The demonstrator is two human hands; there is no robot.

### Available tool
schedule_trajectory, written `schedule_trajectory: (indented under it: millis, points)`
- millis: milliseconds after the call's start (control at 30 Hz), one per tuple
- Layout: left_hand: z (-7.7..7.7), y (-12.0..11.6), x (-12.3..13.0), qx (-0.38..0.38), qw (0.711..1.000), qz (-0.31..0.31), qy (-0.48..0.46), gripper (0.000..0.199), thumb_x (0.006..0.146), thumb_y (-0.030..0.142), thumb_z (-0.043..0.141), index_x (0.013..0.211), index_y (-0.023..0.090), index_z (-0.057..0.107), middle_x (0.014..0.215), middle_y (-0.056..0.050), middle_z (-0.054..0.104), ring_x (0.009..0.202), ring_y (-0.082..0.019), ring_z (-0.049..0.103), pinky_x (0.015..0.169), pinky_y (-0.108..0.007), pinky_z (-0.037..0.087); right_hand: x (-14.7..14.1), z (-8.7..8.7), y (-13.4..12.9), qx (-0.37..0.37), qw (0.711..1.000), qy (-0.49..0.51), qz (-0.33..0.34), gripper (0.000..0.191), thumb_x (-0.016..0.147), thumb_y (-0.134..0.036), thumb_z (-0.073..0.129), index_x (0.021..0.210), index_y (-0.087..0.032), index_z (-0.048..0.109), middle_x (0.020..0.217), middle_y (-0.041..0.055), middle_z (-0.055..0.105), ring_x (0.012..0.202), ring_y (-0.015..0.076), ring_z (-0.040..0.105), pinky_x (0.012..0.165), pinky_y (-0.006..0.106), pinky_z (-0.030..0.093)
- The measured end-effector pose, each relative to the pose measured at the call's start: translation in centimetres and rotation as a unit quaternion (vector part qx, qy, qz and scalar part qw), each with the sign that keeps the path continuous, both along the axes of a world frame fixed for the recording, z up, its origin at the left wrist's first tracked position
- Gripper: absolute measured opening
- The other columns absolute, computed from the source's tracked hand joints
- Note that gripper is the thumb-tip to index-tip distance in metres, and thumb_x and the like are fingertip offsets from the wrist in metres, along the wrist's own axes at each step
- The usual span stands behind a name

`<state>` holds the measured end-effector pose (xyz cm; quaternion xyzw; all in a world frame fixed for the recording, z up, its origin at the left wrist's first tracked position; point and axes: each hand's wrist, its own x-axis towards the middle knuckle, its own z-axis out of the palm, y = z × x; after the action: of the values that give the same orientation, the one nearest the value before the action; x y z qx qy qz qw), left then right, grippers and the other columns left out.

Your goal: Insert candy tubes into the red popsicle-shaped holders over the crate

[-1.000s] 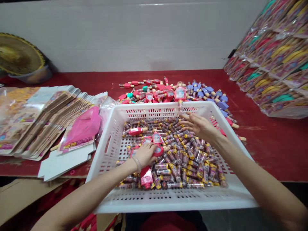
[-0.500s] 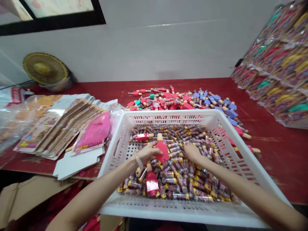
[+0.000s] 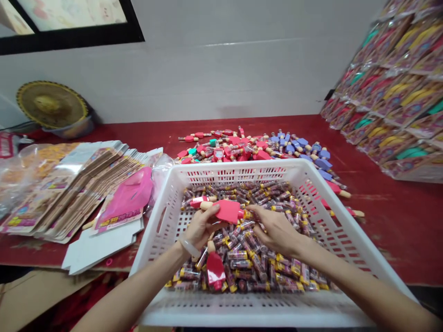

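My left hand [image 3: 200,229] is closed on a flat red plastic piece with a beige handle [image 3: 227,211], held sideways above the basket. Its red neck points right, toward my right hand [image 3: 278,229]. Between my right fingers is a small clear tube with a yellow end [image 3: 247,214]; that end meets the neck, though I cannot tell whether it is fitted in. Under both hands, the white plastic basket [image 3: 152,288] holds many similar tubes [image 3: 242,264]. Another red piece [image 3: 215,269] lies on the tubes near the front, and a smaller red one [image 3: 198,201] behind my left hand.
Behind the basket is a pile of red pieces [image 3: 235,148] and purple pieces [image 3: 297,145]. At left are stacked printed cards [image 3: 79,189] and a pink plastic piece [image 3: 129,193]. Packed bags [image 3: 391,101] rise at right. A straw hat [image 3: 51,105] leans near the wall.
My left hand has turned the red piece from upright to sideways. My right hand has come up from the tubes with one and brought it left to the red neck. The view has shifted slightly.
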<state>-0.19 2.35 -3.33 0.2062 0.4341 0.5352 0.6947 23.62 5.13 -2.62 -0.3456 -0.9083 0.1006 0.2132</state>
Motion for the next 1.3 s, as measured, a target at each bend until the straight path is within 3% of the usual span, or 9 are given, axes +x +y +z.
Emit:
schedule_trajectory:
  millis: [67,167,300,533,700,867,1100,1300]
  points:
    - [0.2,-0.4,0.4,0.005,1.0,-0.002,0.014,0.041,0.071,0.034,0.083,0.102,0.011,0.066,0.102,-0.012,0.069,0.088,-0.019,0.066,0.069,-0.028,0.062,-0.2,-0.1,-0.1,0.064,0.998,0.0,0.015,0.035,0.09,-0.014,0.038,0.124,-0.013,0.046,0.098,0.0097,0.063,0.081,0.0226,0.062,0.069,0.031,0.041]
    - [0.5,-1.0,1.2,0.01,0.999,-0.011,0.029,0.038,0.073,0.033,0.083,0.101,0.012,0.067,0.106,-0.011,0.069,0.09,-0.02,0.067,0.071,-0.028,0.062,-0.3,-0.3,0.1,0.137,0.99,-0.014,0.035,0.021,0.101,-0.021,0.038,0.116,-0.012,0.051,0.09,0.0077,0.063,0.071,0.0203,0.06,0.062,0.031,0.039]
    - [0.3,-1.6,1.9,0.006,0.999,-0.022,0.046,0.034,0.076,0.035,0.08,0.097,0.011,0.068,0.103,-0.011,0.069,0.092,-0.021,0.066,0.074,-0.029,0.062,-0.3,-0.4,-0.3,0.188,0.98,-0.035,0.054,0.02,0.104,-0.021,0.04,0.11,-0.008,0.054,0.086,0.0087,0.065,0.069,0.02,0.061,0.061,0.032,0.039]
    - [-0.3,-1.7,1.8,0.002,0.997,-0.06,0.057,0.036,0.078,0.037,0.077,0.1,0.009,0.069,0.103,-0.013,0.069,0.095,-0.022,0.065,0.08,-0.032,0.06,-0.1,-1.2,-1.1,0.116,0.991,-0.06,0.027,0.018,0.095,-0.019,0.049,0.104,-0.007,0.058,0.072,0.0054,0.064,0.055,0.0194,0.06,0.048,0.032,0.03]
    - [-0.1,-1.7,1.6,-0.003,0.996,-0.081,0.048,0.032,0.077,0.035,0.079,0.094,0.009,0.07,0.094,-0.011,0.069,0.087,-0.019,0.065,0.075,-0.031,0.06,0.0,-1.0,-1.2,0.026,0.998,-0.049,-0.004,0.016,0.084,-0.019,0.065,0.099,-0.011,0.062,0.082,0.0051,0.07,0.063,0.0177,0.065,0.052,0.028,0.034]
    - [0.1,-1.9,1.8,-0.035,0.996,-0.077,0.027,0.028,0.075,0.032,0.081,0.088,0.01,0.069,0.087,-0.008,0.069,0.082,-0.018,0.065,0.07,-0.03,0.062,-0.2,-0.2,-1.4,-0.079,0.994,-0.08,-0.011,0.013,0.084,-0.018,0.067,0.096,-0.014,0.065,0.08,0.0034,0.071,0.064,0.017,0.064,0.055,0.026,0.035]
    - [-0.2,-1.8,1.7,-0.071,0.994,-0.081,-0.016,0.023,0.075,0.027,0.08,0.084,0.01,0.067,0.089,-0.009,0.071,0.078,-0.019,0.068,0.068,-0.028,0.062,-0.8,-1.2,-2.0,-0.087,0.99,-0.107,-0.038,0.018,0.087,-0.022,0.064,0.102,-0.013,0.065,0.089,0.008,0.071,0.077,0.0216,0.068,0.062,0.026,0.04]
    - [-0.5,-1.9,2.0,-0.074,0.992,-0.1,-0.007,0.029,0.078,0.031,0.077,0.095,0.009,0.066,0.098,-0.014,0.071,0.086,-0.021,0.069,0.075,-0.028,0.061,-0.8,-0.4,-1.8,-0.2,0.976,-0.057,-0.059,0.02,0.083,-0.019,0.068,0.102,-0.014,0.067,0.088,0.0065,0.07,0.076,0.0205,0.064,0.064,0.026,0.04]
